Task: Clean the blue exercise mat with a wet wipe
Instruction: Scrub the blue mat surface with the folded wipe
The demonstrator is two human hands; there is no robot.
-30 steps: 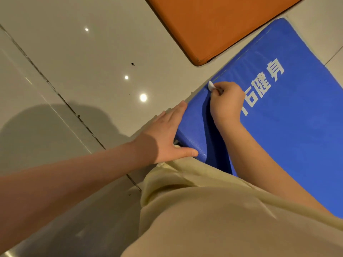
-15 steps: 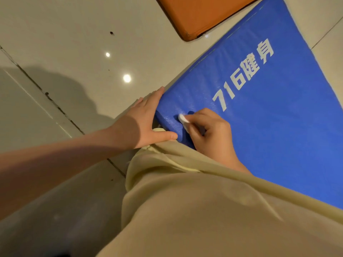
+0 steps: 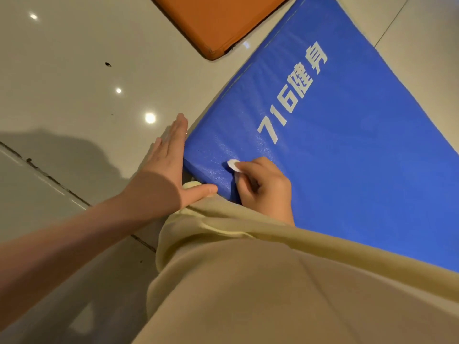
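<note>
The mat [image 3: 347, 157] lies flat on the floor [image 3: 74, 70] before me. My left hand [image 3: 164, 175] lies against the mat's left edge at its near corner, thumb across the near end. My right hand [image 3: 263, 187] rests on the mat just inside that corner, pinching the wipe [image 3: 234, 166] against it. Lettering [image 3: 290, 93] sits on the mat beyond that hand. A pad [image 3: 218, 23] lies on the floor past the mat's left edge.
</note>
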